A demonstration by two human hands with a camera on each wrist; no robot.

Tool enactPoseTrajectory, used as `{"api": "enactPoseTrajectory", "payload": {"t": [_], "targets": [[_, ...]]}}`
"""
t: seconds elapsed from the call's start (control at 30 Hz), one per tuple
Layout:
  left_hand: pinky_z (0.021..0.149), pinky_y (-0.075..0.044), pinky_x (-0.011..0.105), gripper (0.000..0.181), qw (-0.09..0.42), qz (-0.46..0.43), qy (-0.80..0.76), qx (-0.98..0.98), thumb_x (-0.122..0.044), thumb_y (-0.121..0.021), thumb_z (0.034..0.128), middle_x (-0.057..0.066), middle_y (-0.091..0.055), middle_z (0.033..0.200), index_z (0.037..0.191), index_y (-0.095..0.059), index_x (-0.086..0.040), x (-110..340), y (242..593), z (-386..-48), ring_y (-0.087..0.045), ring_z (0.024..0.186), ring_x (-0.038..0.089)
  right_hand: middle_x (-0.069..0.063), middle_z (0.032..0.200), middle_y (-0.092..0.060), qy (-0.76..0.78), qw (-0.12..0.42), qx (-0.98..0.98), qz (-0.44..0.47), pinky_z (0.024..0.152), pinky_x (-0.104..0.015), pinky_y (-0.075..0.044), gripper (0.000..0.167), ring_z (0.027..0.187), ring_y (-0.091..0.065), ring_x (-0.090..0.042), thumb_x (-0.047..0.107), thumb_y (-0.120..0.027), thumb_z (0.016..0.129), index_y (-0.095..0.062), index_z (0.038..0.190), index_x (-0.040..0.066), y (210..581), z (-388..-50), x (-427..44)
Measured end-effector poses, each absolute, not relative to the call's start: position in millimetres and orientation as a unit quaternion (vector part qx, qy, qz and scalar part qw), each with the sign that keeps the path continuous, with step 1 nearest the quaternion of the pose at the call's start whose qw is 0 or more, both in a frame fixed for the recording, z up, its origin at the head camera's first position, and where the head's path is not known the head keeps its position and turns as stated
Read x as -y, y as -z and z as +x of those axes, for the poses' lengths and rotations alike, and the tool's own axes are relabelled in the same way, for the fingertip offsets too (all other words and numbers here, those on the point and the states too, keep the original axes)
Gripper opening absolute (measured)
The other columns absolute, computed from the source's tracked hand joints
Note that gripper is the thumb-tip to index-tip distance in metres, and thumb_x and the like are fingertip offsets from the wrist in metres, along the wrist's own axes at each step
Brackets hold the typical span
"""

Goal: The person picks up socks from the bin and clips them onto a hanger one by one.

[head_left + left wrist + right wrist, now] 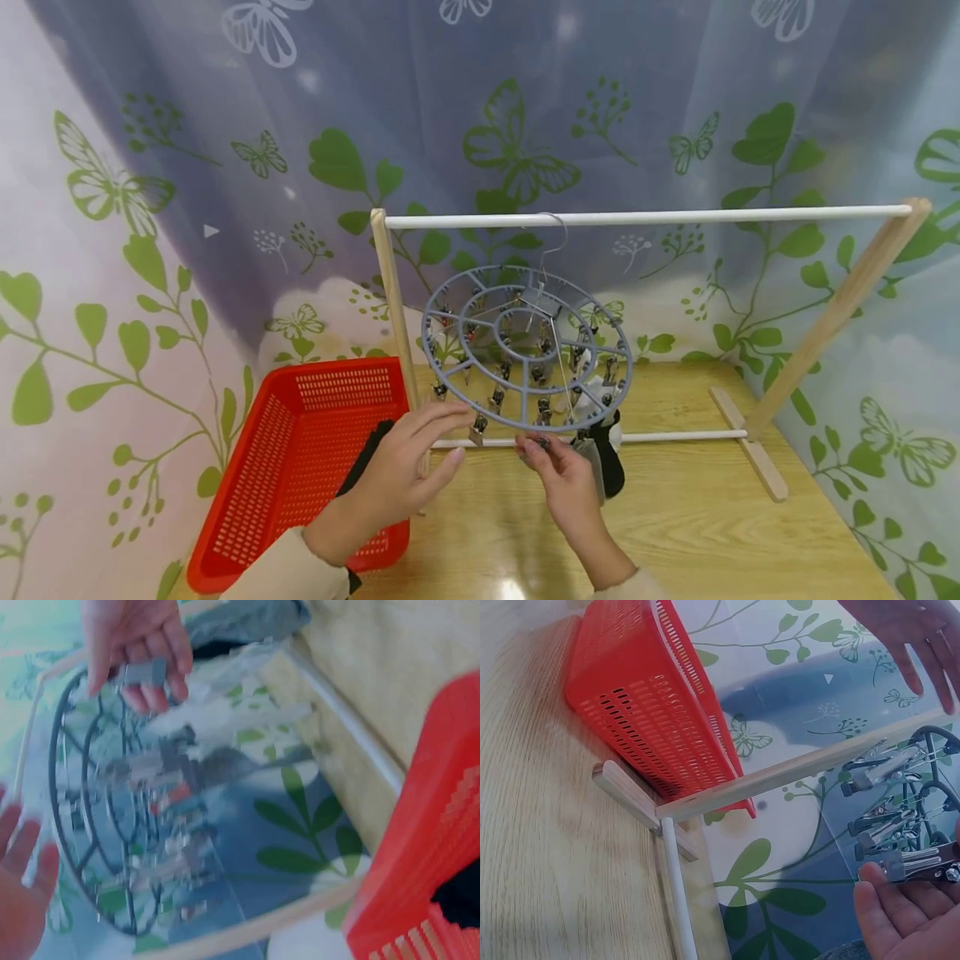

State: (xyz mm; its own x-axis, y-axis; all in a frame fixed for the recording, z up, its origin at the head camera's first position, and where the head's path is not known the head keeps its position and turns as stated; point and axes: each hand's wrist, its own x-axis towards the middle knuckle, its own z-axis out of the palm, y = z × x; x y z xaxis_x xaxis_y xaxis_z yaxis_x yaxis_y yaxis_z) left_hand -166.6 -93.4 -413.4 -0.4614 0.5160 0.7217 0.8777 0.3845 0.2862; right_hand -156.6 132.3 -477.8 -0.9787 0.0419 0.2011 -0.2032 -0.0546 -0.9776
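Observation:
A round grey clip hanger (525, 423) hangs tilted by its metal hook, with several metal clips around its rings. My right hand (573, 492) holds one metal clip (915, 864) at the near side of the hanger, between fingers and thumb; no cloth shows in this clip. Beside the near left rim, my left hand (408, 462) is held up with extended fingers and nothing in it. A grey sock-like piece (588, 467) and a black one (612, 462) hang from the hanger just right of my right hand, and a white piece (592, 392) hangs behind them.
The hanger is on the white top bar (675, 217) of a wooden-legged rack (832, 333). A red perforated basket (300, 433) stands on the left with black cloth (367, 454) in it. Below is a wood-grain table (675, 517); a patterned curtain (637, 100) is behind.

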Motion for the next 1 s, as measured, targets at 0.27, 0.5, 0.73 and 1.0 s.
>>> {"api": "enactPoseTrajectory", "payload": {"t": [0.27,0.5,0.73,1.0], "targets": [[0.067,-0.053,0.027,0.019,0.239,-0.486,0.272,0.796,-0.017,-0.061,0.0952,-0.007,-0.068,0.076,0.079,-0.071,-0.014,128,416,-183,-0.063,0.069,0.006,-0.028,0.109,-0.066,-0.719,0.105,0.683,0.066,0.087,-0.03,-0.053,0.031,0.093,-0.068,-0.007,0.01,-0.055,0.1,-0.059,0.115,-0.016,479,-158,-135],[0.064,-0.053,0.027,0.009,0.212,-0.453,0.232,0.834,-0.011,-0.07,0.0847,-0.01,-0.069,0.075,0.079,-0.074,-0.017,150,426,-198,-0.06,0.064,0.002,-0.024,0.108,-0.068,-0.712,0.105,0.691,0.065,0.086,-0.028,-0.053,0.031,0.098,-0.069,-0.017,0.011,-0.055,0.1,-0.06,0.114,-0.015,482,-159,-138],[0.057,-0.048,0.023,0.013,0.152,-0.365,0.203,0.896,-0.015,-0.066,0.0915,-0.011,-0.064,0.07,0.08,-0.072,-0.017,165,437,-214,-0.054,0.058,0.0,-0.025,0.108,-0.068,-0.711,0.113,0.692,0.056,0.084,-0.031,-0.054,0.029,0.097,-0.07,-0.019,0.01,-0.055,0.099,-0.06,0.114,-0.014,483,-157,-140],[0.05,-0.036,0.023,0.017,0.069,-0.241,0.204,0.946,-0.022,-0.061,0.0965,-0.011,-0.049,0.056,0.088,-0.072,-0.012,180,450,-231,-0.036,0.045,0.003,-0.029,0.108,-0.066,-0.707,0.123,0.693,0.065,0.082,-0.029,-0.055,0.028,0.094,-0.069,-0.014,0.008,-0.053,0.1,-0.059,0.114,-0.016,482,-153,-140]]}}
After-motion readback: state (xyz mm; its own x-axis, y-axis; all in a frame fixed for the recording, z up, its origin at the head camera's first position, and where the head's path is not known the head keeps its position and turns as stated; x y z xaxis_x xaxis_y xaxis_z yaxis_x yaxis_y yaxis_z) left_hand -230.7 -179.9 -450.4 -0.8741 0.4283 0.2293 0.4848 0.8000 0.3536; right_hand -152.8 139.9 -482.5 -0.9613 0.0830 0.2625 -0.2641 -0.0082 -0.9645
